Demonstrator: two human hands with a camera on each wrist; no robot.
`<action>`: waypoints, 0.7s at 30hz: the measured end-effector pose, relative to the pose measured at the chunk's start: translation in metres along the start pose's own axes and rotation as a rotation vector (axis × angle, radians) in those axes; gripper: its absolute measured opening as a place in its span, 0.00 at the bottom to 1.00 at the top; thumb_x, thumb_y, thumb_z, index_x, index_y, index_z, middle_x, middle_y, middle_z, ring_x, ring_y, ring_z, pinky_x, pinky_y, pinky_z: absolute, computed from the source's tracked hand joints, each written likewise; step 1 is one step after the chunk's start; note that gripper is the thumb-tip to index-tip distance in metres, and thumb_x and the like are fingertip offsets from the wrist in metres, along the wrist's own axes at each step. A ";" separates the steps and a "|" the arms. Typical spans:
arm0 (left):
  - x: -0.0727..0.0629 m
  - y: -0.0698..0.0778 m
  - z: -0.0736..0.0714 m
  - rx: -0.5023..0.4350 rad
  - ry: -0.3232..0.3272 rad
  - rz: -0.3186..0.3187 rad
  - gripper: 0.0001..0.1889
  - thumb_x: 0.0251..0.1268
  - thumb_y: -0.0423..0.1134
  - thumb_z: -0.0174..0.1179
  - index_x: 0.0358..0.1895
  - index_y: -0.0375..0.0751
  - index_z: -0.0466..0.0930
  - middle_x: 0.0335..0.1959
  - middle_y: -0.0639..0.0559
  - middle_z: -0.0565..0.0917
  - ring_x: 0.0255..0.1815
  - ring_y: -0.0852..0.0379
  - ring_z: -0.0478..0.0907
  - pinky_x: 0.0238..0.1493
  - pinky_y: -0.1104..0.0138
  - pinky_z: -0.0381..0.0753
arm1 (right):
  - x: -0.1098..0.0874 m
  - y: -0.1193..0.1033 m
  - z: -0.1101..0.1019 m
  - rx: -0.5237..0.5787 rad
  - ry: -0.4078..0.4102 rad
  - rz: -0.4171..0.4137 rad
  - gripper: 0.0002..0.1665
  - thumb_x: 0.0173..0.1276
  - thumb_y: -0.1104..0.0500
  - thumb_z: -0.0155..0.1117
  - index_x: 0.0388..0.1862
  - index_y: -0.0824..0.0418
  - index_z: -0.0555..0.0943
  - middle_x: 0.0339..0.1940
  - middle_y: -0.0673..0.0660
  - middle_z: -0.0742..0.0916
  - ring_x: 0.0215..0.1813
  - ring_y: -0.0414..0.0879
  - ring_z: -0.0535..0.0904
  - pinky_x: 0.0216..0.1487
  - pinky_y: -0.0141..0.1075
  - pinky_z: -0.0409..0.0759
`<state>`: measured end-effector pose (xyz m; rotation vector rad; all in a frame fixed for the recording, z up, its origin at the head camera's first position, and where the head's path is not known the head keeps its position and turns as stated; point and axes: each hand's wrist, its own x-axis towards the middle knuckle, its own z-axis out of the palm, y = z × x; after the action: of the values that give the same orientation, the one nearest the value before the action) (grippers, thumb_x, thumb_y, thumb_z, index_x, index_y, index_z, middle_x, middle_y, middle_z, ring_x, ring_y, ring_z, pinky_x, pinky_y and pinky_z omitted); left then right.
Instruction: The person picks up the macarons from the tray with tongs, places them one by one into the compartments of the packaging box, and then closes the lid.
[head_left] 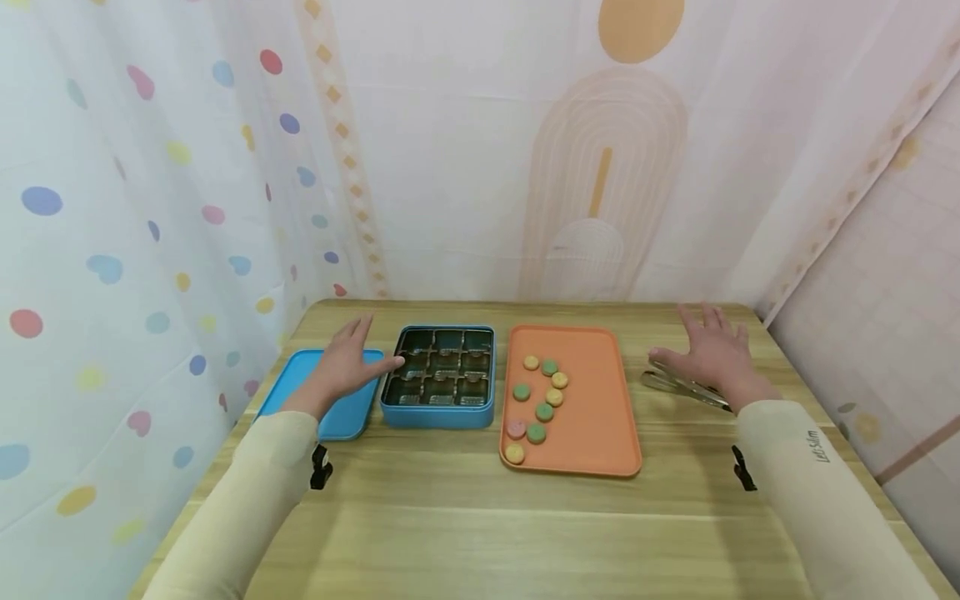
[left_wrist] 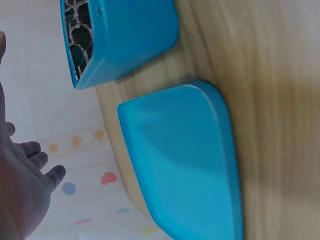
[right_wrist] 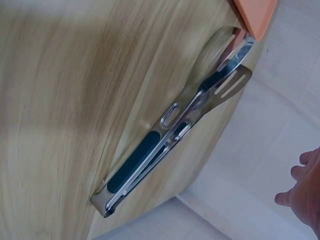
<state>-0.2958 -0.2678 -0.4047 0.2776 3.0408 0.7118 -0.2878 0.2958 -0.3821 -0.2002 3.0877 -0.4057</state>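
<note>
My left hand (head_left: 342, 368) hovers with spread fingers over the blue lid (head_left: 352, 417), holding nothing. Beside it stands a blue square tin (head_left: 438, 417), whose dark divided insert shows several vacant compartments. An orange tray (head_left: 588, 400) lies to the tin's right, bearing several small macaron-like sweets in yellow, green and pink, such as a green one (head_left: 536, 432), mostly along its left half. Over metal tongs (head_left: 682, 385) my right hand (head_left: 712, 354) is held with fingers apart and nothing in them. In the right wrist view the tongs (right_wrist: 170, 130) lie flat, with slotted ends and dark grip inserts.
The wooden table (head_left: 450, 533) has its back edge against a patterned curtain (head_left: 450, 167). More curtain with coloured dots hangs at the left, and a pale patterned surface (head_left: 900, 292) rises at the right.
</note>
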 end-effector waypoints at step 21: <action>-0.031 -0.017 0.029 -0.237 -0.026 -0.077 0.53 0.66 0.58 0.63 0.81 0.38 0.39 0.77 0.29 0.49 0.76 0.29 0.48 0.67 0.34 0.55 | -0.017 0.042 -0.013 0.061 0.090 -0.094 0.56 0.75 0.34 0.52 0.79 0.73 0.43 0.73 0.84 0.51 0.71 0.81 0.48 0.64 0.74 0.50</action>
<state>-0.2670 -0.2754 -0.4389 0.1628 2.8855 1.0412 -0.2763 0.3413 -0.3797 -0.3355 3.1571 -0.5261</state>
